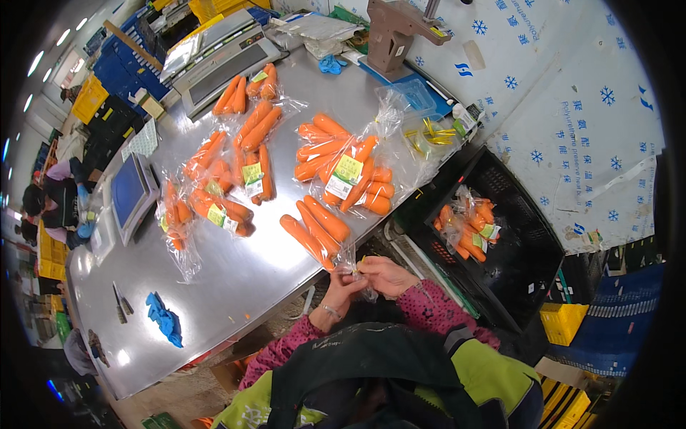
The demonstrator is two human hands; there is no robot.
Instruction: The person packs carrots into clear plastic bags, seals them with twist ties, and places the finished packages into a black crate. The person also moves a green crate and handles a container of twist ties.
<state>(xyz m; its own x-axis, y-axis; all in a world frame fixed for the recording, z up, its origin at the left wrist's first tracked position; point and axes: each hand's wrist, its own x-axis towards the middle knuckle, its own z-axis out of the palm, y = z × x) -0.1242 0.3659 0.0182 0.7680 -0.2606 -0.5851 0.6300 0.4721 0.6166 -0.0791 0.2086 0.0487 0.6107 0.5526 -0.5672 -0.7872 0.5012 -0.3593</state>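
At the steel table's near edge lies a clear plastic bag of carrots, its gathered neck hanging towards me. My left hand pinches that neck from below. Beside it, my right hand holds a small yellow twist tie against the neck between thumb and fingers. The fingers partly hide the tie and the bag's end. Just beyond is a pile of bagged carrots, the top bag bearing a printed label. Several more labelled carrot bags lie to the left.
A black crate holding bagged carrots stands at right. Yellow twist ties lie by a brown bag-neck sealer. Scales, blue gloves and knives are on the steel table. A co-worker is at far left.
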